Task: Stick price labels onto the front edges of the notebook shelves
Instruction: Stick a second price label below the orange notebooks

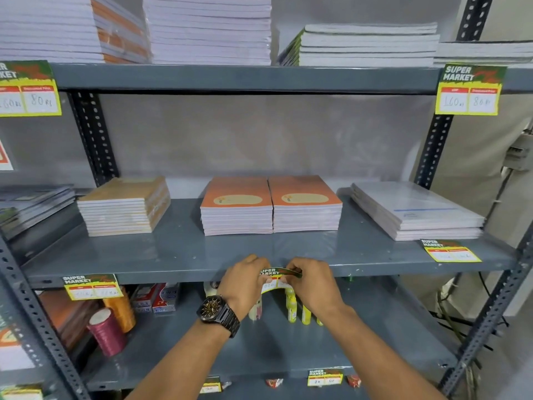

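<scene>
Item: 1 price label (pixel 278 278), bowed, pinched in the grip of left hand (pixel 241 280) and right hand (pixel 310 281); held at middle shelf front edge (pixel 173 277), below 2 orange notebook stacks (pixel 271 209), judged for alignment before sticking.

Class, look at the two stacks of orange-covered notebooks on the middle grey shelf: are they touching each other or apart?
Touching. The head view shows the left orange stack and the right orange stack pressed side by side, no shelf visible between them.
</scene>
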Demonstrator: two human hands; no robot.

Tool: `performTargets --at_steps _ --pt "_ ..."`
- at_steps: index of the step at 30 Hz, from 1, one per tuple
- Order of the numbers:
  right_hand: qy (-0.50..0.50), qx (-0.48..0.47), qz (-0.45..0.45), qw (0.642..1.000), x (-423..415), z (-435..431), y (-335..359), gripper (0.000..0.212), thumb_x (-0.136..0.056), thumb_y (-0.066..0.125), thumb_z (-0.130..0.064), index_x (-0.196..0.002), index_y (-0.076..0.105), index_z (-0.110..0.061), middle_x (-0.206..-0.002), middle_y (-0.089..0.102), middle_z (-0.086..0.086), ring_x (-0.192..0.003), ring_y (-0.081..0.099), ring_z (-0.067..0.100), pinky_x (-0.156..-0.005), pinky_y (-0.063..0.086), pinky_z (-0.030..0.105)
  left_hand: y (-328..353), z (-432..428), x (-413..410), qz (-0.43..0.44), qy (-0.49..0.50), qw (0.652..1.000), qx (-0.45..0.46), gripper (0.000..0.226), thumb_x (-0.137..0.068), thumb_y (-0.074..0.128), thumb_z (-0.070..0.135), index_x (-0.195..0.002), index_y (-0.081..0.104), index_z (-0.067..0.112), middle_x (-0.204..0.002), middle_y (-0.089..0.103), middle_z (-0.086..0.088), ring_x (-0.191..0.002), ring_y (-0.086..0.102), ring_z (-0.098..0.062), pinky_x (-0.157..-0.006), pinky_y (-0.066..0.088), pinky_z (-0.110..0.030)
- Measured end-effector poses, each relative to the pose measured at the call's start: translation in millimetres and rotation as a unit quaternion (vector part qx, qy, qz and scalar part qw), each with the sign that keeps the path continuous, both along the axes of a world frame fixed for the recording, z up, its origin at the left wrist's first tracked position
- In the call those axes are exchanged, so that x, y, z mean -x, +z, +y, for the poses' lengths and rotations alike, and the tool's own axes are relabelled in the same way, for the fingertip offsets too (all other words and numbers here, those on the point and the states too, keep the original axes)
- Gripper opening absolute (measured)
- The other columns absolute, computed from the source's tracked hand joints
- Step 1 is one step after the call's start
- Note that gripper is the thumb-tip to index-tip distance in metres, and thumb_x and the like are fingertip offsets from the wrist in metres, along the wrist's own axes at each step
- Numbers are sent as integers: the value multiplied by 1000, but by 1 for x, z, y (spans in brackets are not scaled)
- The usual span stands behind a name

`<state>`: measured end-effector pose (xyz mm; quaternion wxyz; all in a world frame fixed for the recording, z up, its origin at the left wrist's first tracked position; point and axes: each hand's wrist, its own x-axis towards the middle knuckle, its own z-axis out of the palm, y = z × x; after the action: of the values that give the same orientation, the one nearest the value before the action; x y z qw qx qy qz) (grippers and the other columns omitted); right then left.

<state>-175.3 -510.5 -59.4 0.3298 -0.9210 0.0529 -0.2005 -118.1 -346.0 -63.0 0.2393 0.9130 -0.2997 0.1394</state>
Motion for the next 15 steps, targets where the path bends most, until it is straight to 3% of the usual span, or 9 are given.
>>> performTargets --at_steps 6,15 --pt "-18 23 -11 1000 -4 4 -2 7 -78 75 -23 -80 68 -21 -74 68 -3 -69 61 17 -64 51 33 -1 0 -3 -16 -2 999 -28 15 -88 61 21 -96 48 24 -98 61 0 -83 61 -28 -66 50 -41" --pt "-38 89 -27 995 -8 3 -5 18 -78 72 -22 -76 54 -18 -78 60 0 -69 56 23 -60 50 39 6 -3 -6 -26 7 998 -63 12 -89 59 19 -97 50 22 -98 55 -1 -81 60 -30 -65 52 -46"
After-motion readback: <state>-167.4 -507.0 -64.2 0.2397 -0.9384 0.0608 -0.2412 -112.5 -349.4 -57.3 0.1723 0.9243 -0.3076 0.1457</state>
